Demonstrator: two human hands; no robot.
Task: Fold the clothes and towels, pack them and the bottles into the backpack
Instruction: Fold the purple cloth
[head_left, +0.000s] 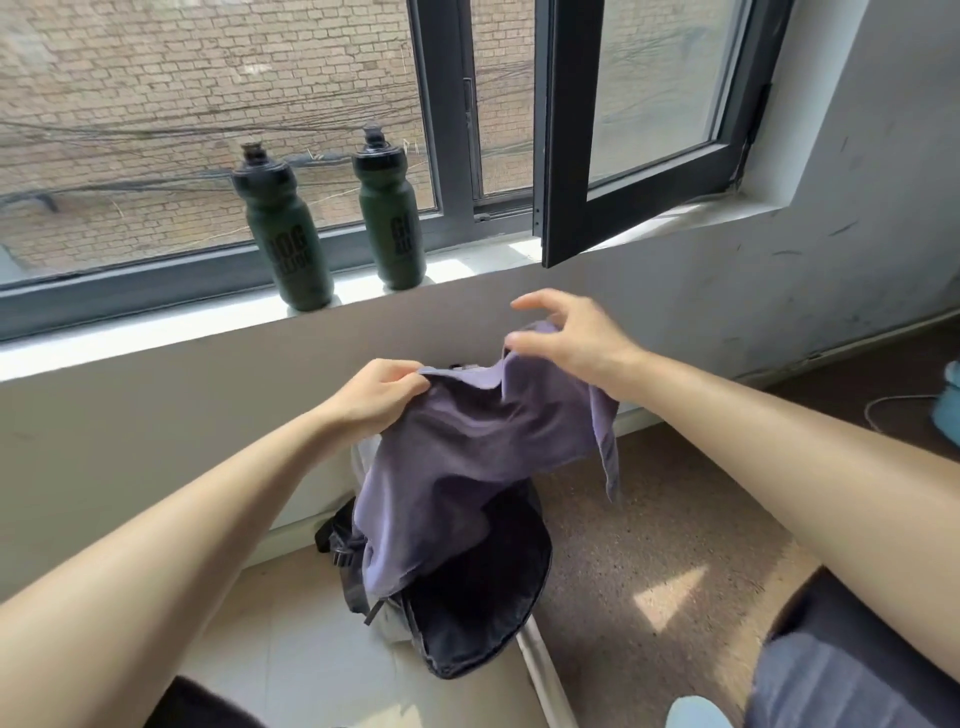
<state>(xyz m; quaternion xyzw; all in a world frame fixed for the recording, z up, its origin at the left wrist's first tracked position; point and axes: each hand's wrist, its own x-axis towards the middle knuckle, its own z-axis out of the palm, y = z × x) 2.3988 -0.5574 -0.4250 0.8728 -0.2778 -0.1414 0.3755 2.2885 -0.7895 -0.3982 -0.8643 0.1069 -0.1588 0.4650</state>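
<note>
A purple towel (467, 467) hangs in the air over the black backpack (483, 597), which stands open on the floor below the window. My left hand (374, 395) pinches the towel's upper left corner. My right hand (566, 338) is at the upper right edge, thumb and lower fingers on the cloth, other fingers spread. Two dark green bottles with black caps, one (283, 228) on the left and one (387, 208) to its right, stand upright on the windowsill beyond my hands.
The white windowsill (156, 332) runs across behind the towel. An open dark window sash (566, 156) juts inward at the right. A blue object and white cable (945, 400) lie at the far right. My knees show at the bottom edge.
</note>
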